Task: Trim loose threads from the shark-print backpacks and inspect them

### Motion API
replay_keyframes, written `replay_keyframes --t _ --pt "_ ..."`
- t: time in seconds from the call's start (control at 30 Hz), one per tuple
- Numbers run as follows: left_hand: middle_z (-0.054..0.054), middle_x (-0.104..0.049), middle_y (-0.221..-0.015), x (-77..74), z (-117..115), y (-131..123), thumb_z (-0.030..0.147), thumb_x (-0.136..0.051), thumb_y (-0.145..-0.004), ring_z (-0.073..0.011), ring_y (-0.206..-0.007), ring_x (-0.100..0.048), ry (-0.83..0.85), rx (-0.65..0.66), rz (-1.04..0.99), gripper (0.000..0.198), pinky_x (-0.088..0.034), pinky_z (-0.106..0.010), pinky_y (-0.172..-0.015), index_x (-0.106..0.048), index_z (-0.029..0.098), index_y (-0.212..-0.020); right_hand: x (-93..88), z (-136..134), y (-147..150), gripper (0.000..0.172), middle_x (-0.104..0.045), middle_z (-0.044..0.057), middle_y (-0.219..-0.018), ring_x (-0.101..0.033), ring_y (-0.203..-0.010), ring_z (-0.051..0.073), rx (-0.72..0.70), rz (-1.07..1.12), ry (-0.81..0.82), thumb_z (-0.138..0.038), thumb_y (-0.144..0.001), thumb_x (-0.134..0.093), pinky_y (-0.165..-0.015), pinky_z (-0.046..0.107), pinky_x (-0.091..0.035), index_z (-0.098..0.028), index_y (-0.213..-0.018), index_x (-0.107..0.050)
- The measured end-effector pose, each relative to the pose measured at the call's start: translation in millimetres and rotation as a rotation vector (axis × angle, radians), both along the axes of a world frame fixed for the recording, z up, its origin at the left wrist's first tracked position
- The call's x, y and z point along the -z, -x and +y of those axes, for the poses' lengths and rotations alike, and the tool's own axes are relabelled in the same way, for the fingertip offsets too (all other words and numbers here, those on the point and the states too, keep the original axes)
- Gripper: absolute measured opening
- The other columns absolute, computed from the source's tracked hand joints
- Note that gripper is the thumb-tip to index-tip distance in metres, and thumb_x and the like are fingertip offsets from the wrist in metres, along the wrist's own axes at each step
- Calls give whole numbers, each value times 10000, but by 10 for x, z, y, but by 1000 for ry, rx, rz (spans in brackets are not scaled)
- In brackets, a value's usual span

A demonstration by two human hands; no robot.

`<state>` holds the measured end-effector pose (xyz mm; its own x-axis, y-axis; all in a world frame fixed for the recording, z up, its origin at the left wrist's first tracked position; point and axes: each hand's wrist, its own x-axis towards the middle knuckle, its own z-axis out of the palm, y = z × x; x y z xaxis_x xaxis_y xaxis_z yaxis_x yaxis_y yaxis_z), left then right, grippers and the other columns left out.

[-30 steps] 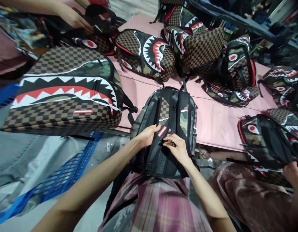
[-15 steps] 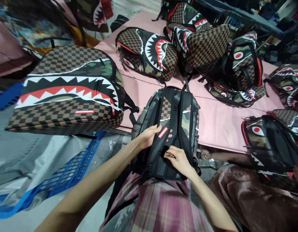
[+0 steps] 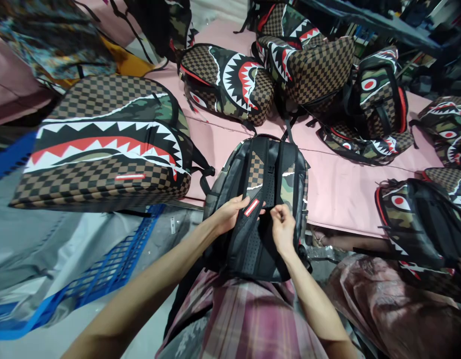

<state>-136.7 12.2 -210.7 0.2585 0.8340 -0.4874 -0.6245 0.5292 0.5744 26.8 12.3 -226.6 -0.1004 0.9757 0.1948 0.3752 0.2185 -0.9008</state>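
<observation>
Left hand: thumb over a shoulder strap, fingertips out past its far edge, pinching it just beside the red label. If that thumb slackens, the strap could roll and take the label with it.

Right hand, four o'clock of the label: fingers curled, tips gathered. Can't tell if anything thin sits between them. A hard tug, if they have caught stitching, might pucker the strap.

Backpack: straps up, lower end at my plaid clothing at six o'clock, top end at the pink table. My lap seems to bear it; shifting my knees could let it slide.

Twelve to one: black straps near its top. Should they be snagged, pulling back might drag a neighbouring bag along.

Nine to ten: large checkered bag, jutting past the table edge above the blue basket. A stray left elbow might tip it off.
</observation>
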Motion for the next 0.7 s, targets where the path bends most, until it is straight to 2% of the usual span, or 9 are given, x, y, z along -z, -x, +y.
replay_keyframes --t 0.03,0.1,0.2,0.3,0.4,0.47,0.57,0.63,0.7 --pt "-135 -674 -1020 -3 2 2 220 -514 -859 -255 -844 -671 -2 12 -1 229 -539 -392 -740 -575 147 -1067 -21 9 -45 131 -457 -19 -702 -471 -648 114 51 28 16 -232 -843 -466 -615 229 -391 -199 -716 -479" --pt "-144 -661 -1056 -3 9 -3 223 -506 -863 -266 -859 -669 -1 21 1 237 -538 -401 -742 -566 150 -1081 -49 1 -110 162 -451 -22 -694 -458 -636 112 55 23 24 -264 -848 -481 -609 232 -384 -199 -700 -473" --pt "-148 -664 -1049 6 18 -22 222 -512 -860 -258 -854 -669 3 12 9 239 -540 -376 -735 -579 135 -1072 -28 -68 -95 149 -525 5 -742 -514 -684 128 -52 -18 14 -266 -851 -496 -638 247 -410 -198 -727 -543" --pt "-144 -681 -996 19 13 -38 224 -534 -849 -234 -847 -666 6 -8 35 234 -532 -332 -753 -610 102 -1033 36 -129 32 104 -588 39 -845 -570 -770 145 -166 -19 -19 -224 -836 -520 -677 253 -441 -204 -832 -621" --pt "-120 -696 -924 36 2 -46 239 -586 -819 -210 -811 -665 3 -36 53 223 -523 -299 -747 -632 97 -986 60 -115 168 84 -588 35 -839 -572 -781 147 -172 -1 2 -228 -799 -573 -698 259 -441 -203 -838 -643" --pt "-90 -701 -843 44 0 -55 232 -603 -807 -186 -745 -664 30 -68 50 166 -522 -278 -708 -638 110 -914 38 -77 220 73 -576 22 -817 -564 -807 152 -84 63 86 -258 -760 -619 -735 270 -433 -195 -795 -628" --pt "-47 -685 -720 36 6 -79 209 -571 -826 -150 -619 -643 88 -102 17 95 -512 -248 -602 -622 128 -819 -31 -35 233 220 -579 16 -881 -552 -842 148 55 237 278 -265 -674 -676 -734 266 -433 -188 -861 -590" --pt "-47 -680 -703 22 9 -97 205 -537 -845 -150 -602 -639 88 -98 -9 115 -509 -249 -581 -623 128 -832 -80 -33 219 336 -578 6 -877 -542 -773 125 88 352 419 -250 -612 -702 -651 236 -427 -183 -908 -558" --pt "-63 -684 -715 8 8 -109 213 -522 -853 -161 -614 -644 73 -81 -25 141 -515 -263 -596 -628 120 -856 -118 -42 208 361 -551 -27 -775 -488 -611 85 66 435 575 -241 -576 -705 -516 201 -370 -180 -891 -538"
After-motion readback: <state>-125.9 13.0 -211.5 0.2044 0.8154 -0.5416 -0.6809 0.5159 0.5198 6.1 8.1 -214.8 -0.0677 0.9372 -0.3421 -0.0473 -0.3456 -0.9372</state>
